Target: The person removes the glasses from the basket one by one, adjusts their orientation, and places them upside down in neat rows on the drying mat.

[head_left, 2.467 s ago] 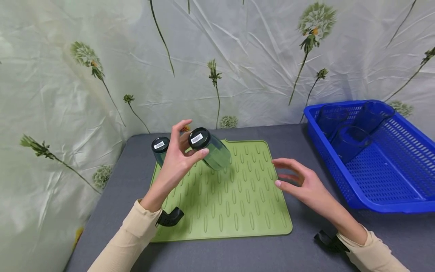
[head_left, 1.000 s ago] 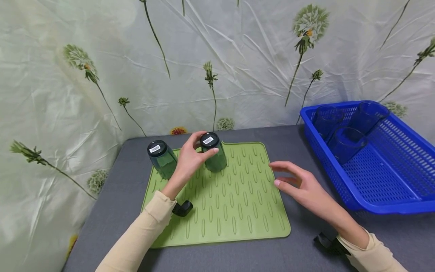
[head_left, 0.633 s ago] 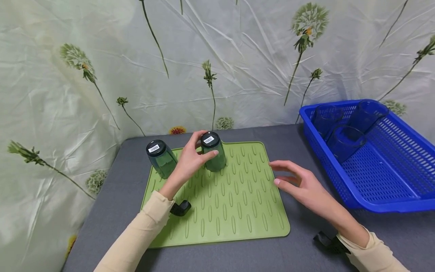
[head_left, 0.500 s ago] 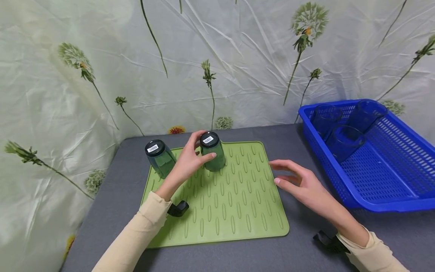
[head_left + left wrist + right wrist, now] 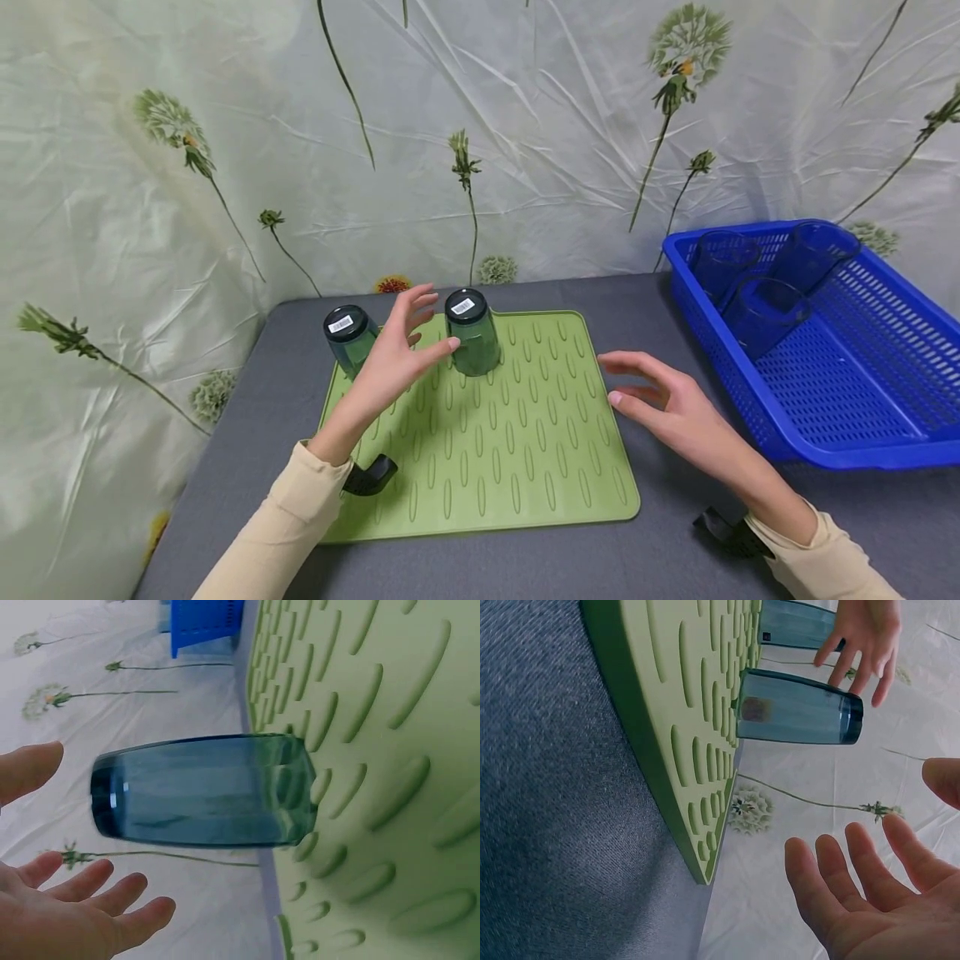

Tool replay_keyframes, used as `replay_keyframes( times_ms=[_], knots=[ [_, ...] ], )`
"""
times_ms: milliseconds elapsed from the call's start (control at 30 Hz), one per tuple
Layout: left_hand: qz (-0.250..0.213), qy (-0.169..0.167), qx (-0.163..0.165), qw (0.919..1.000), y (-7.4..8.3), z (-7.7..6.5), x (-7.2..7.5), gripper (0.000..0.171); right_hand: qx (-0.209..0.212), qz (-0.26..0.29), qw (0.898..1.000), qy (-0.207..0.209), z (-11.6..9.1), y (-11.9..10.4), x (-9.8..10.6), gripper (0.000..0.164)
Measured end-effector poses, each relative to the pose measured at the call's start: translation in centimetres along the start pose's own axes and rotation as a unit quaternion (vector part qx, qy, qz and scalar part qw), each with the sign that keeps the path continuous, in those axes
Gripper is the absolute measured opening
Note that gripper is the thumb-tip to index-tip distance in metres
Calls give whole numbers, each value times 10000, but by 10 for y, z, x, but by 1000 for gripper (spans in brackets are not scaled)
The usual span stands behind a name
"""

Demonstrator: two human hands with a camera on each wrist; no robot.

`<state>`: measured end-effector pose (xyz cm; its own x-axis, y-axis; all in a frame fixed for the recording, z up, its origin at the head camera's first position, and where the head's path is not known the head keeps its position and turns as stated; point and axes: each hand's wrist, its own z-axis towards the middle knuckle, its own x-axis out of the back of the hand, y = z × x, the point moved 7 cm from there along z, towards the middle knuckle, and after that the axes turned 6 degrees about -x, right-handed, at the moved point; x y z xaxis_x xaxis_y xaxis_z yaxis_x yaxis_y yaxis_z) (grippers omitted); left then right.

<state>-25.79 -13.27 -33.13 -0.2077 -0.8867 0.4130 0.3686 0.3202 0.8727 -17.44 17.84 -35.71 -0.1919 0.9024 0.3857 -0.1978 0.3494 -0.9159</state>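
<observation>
Two bluish-green drinking glasses stand upside down on the green ribbed drying mat, barcode stickers on their upturned dark bases. Just left of the right-hand glass is my left hand, fingers spread and thumb tip overlapping the glass in the head view. In the left wrist view a gap shows between those fingers and the glass. Behind the left hand, the other glass is partly hidden. My right hand hovers by the mat's right edge, holding nothing, its fingers loosely bent.
At the right a blue plastic basket stands on the grey cloth-covered table. Several clear glasses lie in its left end. A flower-printed curtain hangs right behind the table.
My left hand set its glass upside down at the mat's back, beside the other one. It has since let go and moved back to the left. The right hand stays put.
</observation>
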Motion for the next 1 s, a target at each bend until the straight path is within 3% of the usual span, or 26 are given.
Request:
replay_keyframes(
  times_ms=[433,667,833,1000],
  knots=[
    [701,-23,-127,9975,8,-33,14,78,-19,-214,9997,130,-2,-4,7,43],
    [1615,-103,-222,9866,16,-51,13,79,-15,-204,9997,130,-5,-9,9,43],
    [1866,-151,-325,9818,23,-76,9,79,53,-216,9996,196,-6,-16,10,43],
    [1889,-165,-194,9817,18,-103,6,79,96,-261,9992,296,-8,-20,13,43]
  ],
)
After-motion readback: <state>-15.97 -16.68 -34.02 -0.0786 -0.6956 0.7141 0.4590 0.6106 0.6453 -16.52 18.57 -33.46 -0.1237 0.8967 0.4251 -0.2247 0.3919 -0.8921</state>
